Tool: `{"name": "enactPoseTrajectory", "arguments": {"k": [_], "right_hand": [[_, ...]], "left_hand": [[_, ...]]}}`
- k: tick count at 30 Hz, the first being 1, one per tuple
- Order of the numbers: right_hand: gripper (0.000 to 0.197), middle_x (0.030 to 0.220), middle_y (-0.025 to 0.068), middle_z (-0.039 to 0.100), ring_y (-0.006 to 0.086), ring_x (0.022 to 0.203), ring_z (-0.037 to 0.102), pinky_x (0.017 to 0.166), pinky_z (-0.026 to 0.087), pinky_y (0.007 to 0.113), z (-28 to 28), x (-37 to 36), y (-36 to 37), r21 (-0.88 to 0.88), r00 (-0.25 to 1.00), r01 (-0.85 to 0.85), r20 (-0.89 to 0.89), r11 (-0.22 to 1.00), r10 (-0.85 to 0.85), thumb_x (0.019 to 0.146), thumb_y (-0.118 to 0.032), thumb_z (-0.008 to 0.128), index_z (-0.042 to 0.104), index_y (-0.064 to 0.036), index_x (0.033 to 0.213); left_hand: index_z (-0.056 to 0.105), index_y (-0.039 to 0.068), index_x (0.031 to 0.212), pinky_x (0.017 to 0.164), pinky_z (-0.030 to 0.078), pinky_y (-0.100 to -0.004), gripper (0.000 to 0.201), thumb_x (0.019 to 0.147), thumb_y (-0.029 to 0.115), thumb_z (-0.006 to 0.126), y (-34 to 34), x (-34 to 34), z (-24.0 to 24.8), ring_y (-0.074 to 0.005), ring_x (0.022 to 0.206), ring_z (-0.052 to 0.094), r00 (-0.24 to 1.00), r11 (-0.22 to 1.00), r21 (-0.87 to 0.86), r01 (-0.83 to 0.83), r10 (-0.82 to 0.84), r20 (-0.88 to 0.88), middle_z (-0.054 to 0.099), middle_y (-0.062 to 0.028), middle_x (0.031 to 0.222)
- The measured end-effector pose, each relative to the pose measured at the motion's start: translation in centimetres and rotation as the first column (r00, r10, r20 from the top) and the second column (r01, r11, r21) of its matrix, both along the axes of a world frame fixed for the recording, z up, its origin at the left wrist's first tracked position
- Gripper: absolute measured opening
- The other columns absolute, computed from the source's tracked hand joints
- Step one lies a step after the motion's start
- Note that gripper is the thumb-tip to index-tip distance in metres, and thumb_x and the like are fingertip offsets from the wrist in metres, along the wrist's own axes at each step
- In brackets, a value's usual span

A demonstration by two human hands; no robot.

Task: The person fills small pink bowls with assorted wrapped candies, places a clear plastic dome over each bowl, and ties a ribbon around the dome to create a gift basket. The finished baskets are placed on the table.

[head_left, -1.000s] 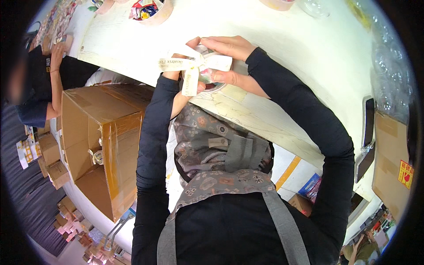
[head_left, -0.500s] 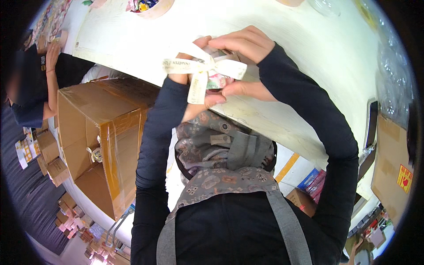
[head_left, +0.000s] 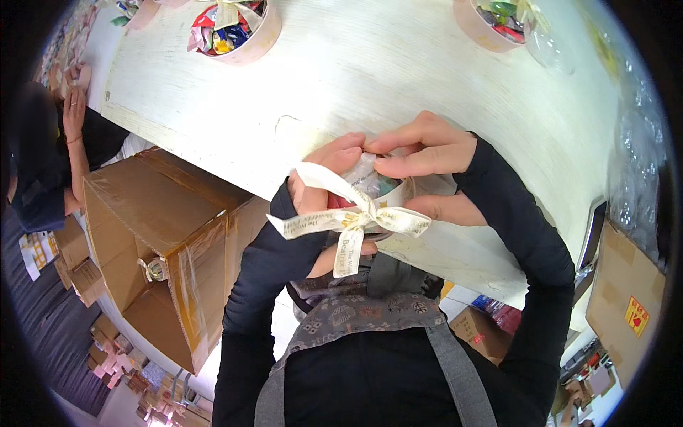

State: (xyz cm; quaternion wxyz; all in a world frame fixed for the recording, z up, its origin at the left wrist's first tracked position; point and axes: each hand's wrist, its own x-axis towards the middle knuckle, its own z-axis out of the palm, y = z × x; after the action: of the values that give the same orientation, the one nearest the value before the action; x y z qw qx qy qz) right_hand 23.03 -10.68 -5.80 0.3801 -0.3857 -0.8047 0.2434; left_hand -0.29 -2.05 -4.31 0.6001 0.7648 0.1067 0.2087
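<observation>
Near the table's front edge I hold a small round candy tub [head_left: 380, 186] in both hands. A cream printed ribbon [head_left: 367, 215] is tied in a bow on its near side, with tails hanging down. My left hand [head_left: 329, 176] wraps round the tub's left side, with the thumb below the bow. From the right my right hand [head_left: 435, 167] grips it, fingertips on the clear wrapping at the top and thumb low beside the bow. Hands and bow hide much of the tub.
Pink tubs of wrapped candies [head_left: 260, 39] [head_left: 486, 30] stand on the white table [head_left: 341, 92]. An open cardboard box [head_left: 171, 206] is at my left, with a small item inside. Clear plastic packaging [head_left: 633, 135] lies at the right. A co-worker's hand [head_left: 74, 114] is at far left.
Both hands have drawn the tub down toward me, and its wrapped top now shows between my fingers. More of the candy tubs at the back has come into view.
</observation>
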Motion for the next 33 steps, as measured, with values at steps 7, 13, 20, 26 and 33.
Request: {"name": "enactPoseTrajectory", "arguments": {"k": [7, 13, 20, 26, 33], "right_hand": [[0.064, 0.118, 0.008, 0.053, 0.0241, 0.1, 0.051, 0.087, 0.041, 0.034, 0.8, -0.5, 0.3, -0.078, 0.992, 0.114, -0.04, 0.99, -0.117, 0.059, -0.025, 0.082, 0.056, -0.0142, 0.116], [0.071, 0.119, 0.0062, 0.05, 0.0247, 0.104, 0.047, 0.091, 0.039, 0.037, 3.5, -3.3, -0.6, -0.18, 0.946, 0.285, -0.106, 0.942, -0.306, 0.054, -0.032, 0.085, 0.056, -0.0169, 0.117], [0.072, 0.116, 0.017, 0.049, 0.0324, 0.105, 0.05, 0.087, 0.042, 0.039, -0.2, -5.0, -0.7, 0.087, 0.928, 0.364, -0.12, 0.927, -0.353, 0.061, -0.033, 0.079, 0.046, -0.0063, 0.119], [0.048, 0.088, 0.009, 0.062, 0.0215, 0.08, 0.062, 0.074, 0.049, 0.033, 5.5, -1.2, -2.5, 0.009, 0.759, 0.65, -0.053, 0.76, -0.649, 0.053, -0.018, 0.076, 0.059, -0.0046, 0.095], [0.092, 0.127, 0.0143, 0.045, 0.032, 0.117, 0.04, 0.097, 0.03, 0.044, 4.0, 6.3, -7.1, 0.304, 0.336, 0.867, 0.228, 0.394, -0.914, 0.049, -0.03, 0.08, 0.041, -0.0034, 0.127]], "left_hand": [[0.038, 0.0, 0.13, 0.098, 0.039, -0.0429, 0.081, 0.068, 0.036, 0.077, 0.0, 0.2, -0.5, -0.0342, 0.123, 0.041, 0.999, 1.0, 0.017, -0.023, 0.022, 0.029, 0.04, -0.0226, 0.131], [0.038, 0.007, 0.133, 0.099, 0.039, -0.0371, 0.063, 0.079, 0.021, 0.068, -0.2, 0.1, -3.5, -0.0243, 0.115, 0.048, 0.984, 0.872, -0.456, -0.179, 0.159, -0.082, 0.047, -0.0148, 0.127], [0.03, 0.006, 0.138, 0.105, 0.03, -0.0328, 0.059, 0.089, 0.031, 0.05, -0.2, 2.8, -4.2, -0.0204, 0.125, 0.038, 0.982, 0.704, -0.685, -0.187, 0.16, -0.103, 0.038, -0.0134, 0.136], [0.027, 0.004, 0.138, 0.103, 0.032, -0.0381, 0.067, 0.083, 0.028, 0.057, 5.8, 1.5, 2.5, -0.0224, 0.126, 0.035, 0.908, 0.877, 0.237, -0.418, 0.41, 0.082, 0.031, -0.0147, 0.141], [0.044, 0.001, 0.124, 0.089, 0.042, -0.0383, 0.054, 0.085, 0.038, 0.052, 27.8, 5.4, -3.0, -0.0257, 0.109, 0.049, 0.785, 0.497, -0.607, -0.62, 0.406, -0.468, 0.048, -0.0144, 0.122]]}}
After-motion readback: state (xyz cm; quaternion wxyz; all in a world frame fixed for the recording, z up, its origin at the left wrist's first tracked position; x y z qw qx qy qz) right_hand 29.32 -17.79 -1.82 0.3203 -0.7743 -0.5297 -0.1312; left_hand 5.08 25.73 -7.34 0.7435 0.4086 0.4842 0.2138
